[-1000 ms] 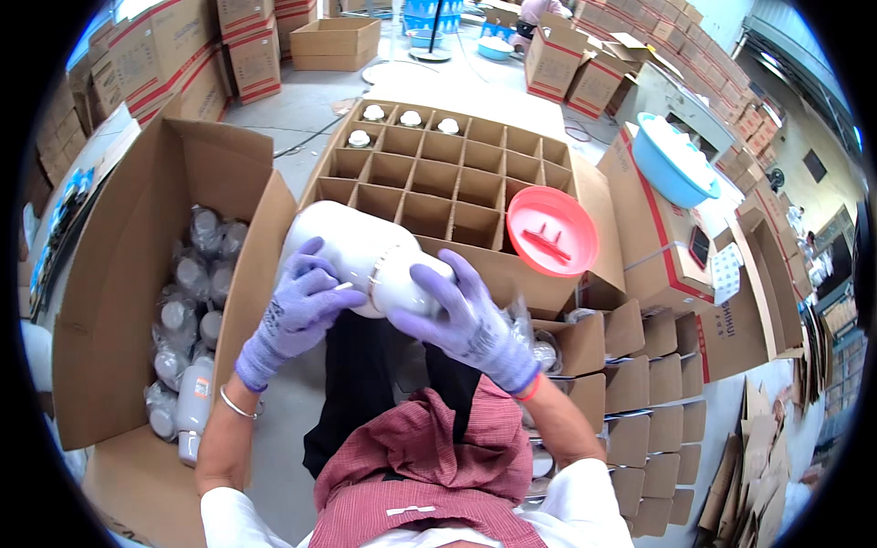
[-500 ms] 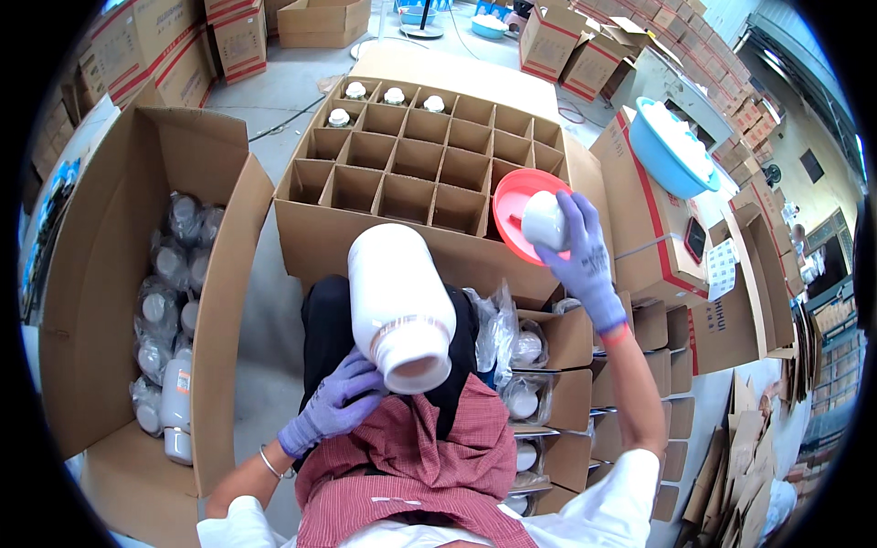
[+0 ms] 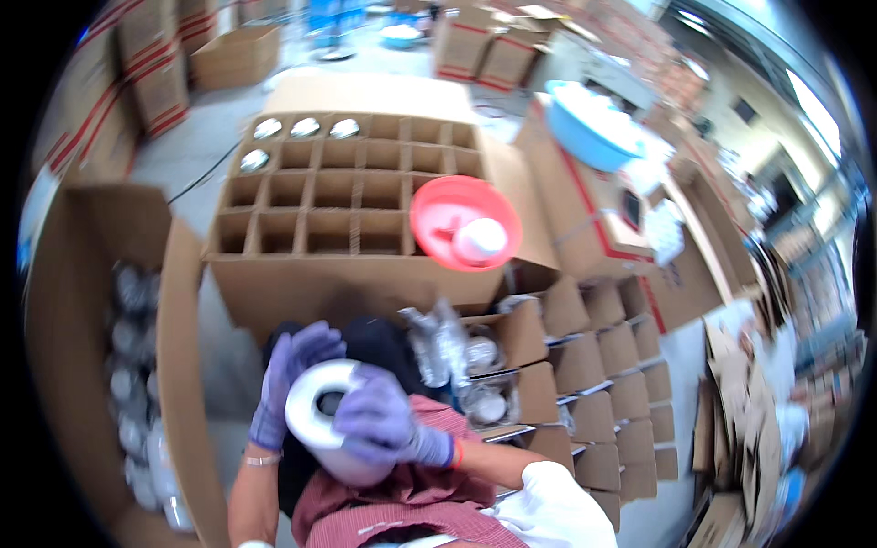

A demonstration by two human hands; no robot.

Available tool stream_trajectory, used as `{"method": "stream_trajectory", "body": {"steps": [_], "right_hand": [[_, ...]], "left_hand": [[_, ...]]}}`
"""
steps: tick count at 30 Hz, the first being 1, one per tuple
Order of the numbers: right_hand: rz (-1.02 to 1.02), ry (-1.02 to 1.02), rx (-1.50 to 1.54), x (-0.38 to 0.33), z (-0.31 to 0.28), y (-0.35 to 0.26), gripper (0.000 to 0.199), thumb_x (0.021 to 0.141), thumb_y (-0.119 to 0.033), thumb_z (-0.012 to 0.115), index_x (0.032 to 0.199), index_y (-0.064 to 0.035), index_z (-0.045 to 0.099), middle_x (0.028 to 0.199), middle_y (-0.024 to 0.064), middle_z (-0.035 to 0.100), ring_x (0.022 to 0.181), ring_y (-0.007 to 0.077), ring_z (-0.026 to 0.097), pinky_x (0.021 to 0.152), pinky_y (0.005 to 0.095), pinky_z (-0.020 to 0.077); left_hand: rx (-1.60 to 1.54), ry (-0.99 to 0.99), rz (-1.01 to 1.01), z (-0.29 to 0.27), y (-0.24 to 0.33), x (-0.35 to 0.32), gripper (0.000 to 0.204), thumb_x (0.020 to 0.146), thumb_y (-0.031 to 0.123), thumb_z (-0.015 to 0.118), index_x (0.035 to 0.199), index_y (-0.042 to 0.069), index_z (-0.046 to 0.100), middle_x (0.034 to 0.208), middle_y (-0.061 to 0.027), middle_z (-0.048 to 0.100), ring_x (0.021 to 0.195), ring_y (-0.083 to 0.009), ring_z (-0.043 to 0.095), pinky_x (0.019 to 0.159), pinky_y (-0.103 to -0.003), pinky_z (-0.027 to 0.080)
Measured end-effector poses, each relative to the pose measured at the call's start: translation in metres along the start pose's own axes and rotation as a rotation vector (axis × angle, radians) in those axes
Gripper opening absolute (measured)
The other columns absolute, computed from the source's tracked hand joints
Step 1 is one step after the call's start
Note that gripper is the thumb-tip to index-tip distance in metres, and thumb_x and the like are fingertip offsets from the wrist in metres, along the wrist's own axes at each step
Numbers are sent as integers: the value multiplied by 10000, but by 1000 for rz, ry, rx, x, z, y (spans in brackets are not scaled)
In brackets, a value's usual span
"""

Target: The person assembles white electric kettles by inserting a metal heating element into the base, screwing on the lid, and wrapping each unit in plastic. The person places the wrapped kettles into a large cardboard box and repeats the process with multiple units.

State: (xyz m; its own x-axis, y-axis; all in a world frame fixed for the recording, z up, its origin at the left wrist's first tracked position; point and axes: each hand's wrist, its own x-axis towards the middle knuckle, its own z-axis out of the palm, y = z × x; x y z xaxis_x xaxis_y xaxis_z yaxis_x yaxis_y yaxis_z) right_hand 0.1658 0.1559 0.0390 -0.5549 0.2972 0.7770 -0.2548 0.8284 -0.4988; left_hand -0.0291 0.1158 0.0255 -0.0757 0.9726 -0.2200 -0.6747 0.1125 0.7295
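Note:
I hold a large white plastic jar (image 3: 315, 411) upright in my lap, its open mouth facing up. My left hand (image 3: 288, 374), in a purple glove, grips the jar's left side. My right hand (image 3: 379, 420), also gloved, lies over the jar's rim on the right, fingers at the opening. The jar's white lid (image 3: 480, 239) rests in a red bowl (image 3: 437, 212) on the right edge of the divided cardboard box (image 3: 301, 283) in front of me.
The divided box holds several white-capped jars (image 3: 306, 128) in its far-left cells. An open carton (image 3: 82, 301) of wrapped jars stands at my left. Smaller divided boxes (image 3: 585, 384) sit at my right, a blue basin (image 3: 589, 128) beyond them.
My right hand left the lid in the red bowl and came back to the jar's mouth. The jar went from tilted and raised to upright in my lap.

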Motion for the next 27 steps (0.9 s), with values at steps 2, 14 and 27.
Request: {"method": "stream_trajectory", "body": {"steps": [2,14,27], "right_hand": [[118,-107,127,-25,-10,-1,215,841,-155,687,1053,-120,682,1089,56,620,1113,277,563,1103,535,338],[175,-264,-28,-30,-86,30,304,925,-390,652,1026,-106,689,1074,64,629,1046,302,596,1073,610,302],[371,-88,126,-20,-71,-4,344,840,-121,711,1172,-55,654,1281,148,570,1235,320,515,1114,474,338]], "left_hand": [[378,-104,102,8,-7,-6,432,1028,315,451,1146,-40,668,1136,-144,681,1080,-233,640,1051,-413,467],[537,-30,421,-12,-22,-66,483,1006,283,370,996,-71,699,1149,-193,695,1132,-281,635,1021,-418,467],[377,71,464,7,-5,-48,540,1012,442,462,1194,-37,633,1301,-184,608,1178,-305,590,1069,-417,432]]}}
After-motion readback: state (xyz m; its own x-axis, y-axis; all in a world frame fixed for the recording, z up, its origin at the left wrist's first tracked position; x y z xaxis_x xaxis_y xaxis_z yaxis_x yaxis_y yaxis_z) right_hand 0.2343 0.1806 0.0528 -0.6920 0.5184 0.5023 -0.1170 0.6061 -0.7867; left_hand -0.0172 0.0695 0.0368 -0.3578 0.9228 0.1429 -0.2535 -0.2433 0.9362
